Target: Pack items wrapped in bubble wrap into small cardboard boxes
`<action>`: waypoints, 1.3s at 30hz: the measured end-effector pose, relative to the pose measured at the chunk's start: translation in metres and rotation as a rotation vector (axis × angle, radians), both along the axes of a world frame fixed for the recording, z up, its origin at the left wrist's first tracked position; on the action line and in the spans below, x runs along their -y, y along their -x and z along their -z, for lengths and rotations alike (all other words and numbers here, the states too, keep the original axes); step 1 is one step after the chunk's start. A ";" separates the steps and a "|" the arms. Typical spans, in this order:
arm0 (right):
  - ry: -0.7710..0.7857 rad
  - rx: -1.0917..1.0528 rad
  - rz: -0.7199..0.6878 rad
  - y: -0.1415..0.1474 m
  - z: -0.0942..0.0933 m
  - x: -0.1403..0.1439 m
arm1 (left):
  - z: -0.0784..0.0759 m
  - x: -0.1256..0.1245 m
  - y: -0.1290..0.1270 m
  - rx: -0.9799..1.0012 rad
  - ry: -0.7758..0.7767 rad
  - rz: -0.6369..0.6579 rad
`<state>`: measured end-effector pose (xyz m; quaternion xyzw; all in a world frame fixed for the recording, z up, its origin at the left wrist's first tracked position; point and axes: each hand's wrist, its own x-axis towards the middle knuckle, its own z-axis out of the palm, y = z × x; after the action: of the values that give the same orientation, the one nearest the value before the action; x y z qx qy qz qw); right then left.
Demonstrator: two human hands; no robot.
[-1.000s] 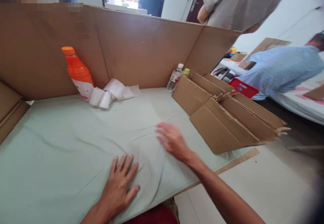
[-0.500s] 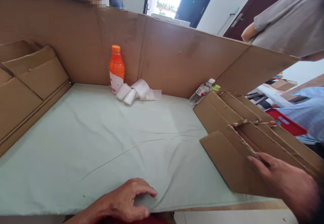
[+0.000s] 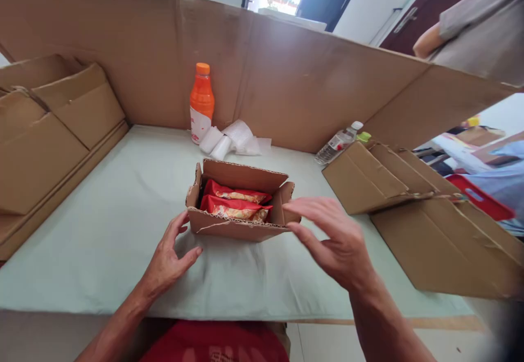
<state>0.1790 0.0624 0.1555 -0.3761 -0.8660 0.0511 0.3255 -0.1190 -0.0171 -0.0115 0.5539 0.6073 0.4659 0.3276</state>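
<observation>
Box (image 3: 239,225), open-topped and holding red packets (image 3: 235,202), sits on the pale green cloth (image 3: 102,242) between my two hands. My left hand (image 3: 170,258) rests on the cloth at the box's near left corner, fingers spread and open, fingertips just at the cardboard, gripping nothing. My right hand (image 3: 333,236) hovers open at the box's right end, fingers extended toward its side flap, holding nothing. Beyond the box, an orange bottle (image 3: 201,101) stands against the cardboard wall (image 3: 286,72) with white rolls (image 3: 223,141) beside it. Flat cartons (image 3: 409,203) lie just right of my right hand; a clear bottle (image 3: 338,143) lies behind them.
</observation>
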 end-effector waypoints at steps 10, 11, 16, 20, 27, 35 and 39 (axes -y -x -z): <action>0.765 -0.569 0.185 -0.030 0.126 -0.022 | 0.007 -0.037 -0.011 0.015 0.023 -0.025; 0.778 -0.575 0.199 -0.026 0.134 -0.025 | 0.004 -0.047 -0.014 0.010 0.015 -0.019; 0.734 -0.609 0.305 -0.017 0.147 -0.064 | 0.009 -0.099 -0.028 -0.009 -0.037 -0.066; 0.795 -0.572 0.199 -0.018 0.138 -0.099 | 0.029 -0.122 -0.034 0.001 -0.095 -0.190; 0.639 -0.456 0.204 -0.018 0.108 -0.221 | 0.049 -0.117 -0.035 0.059 -0.047 -0.204; 0.460 -0.349 0.232 0.075 0.115 -0.374 | 0.054 -0.117 -0.035 0.045 -0.023 -0.202; 0.337 -0.354 0.234 0.065 0.107 -0.355 | 0.049 -0.117 -0.035 0.055 -0.025 -0.201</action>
<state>0.1139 0.4178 0.0481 -0.5078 -0.7253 0.2215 0.4086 -0.0839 0.0996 -0.0604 0.4811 0.6450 0.5188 0.2888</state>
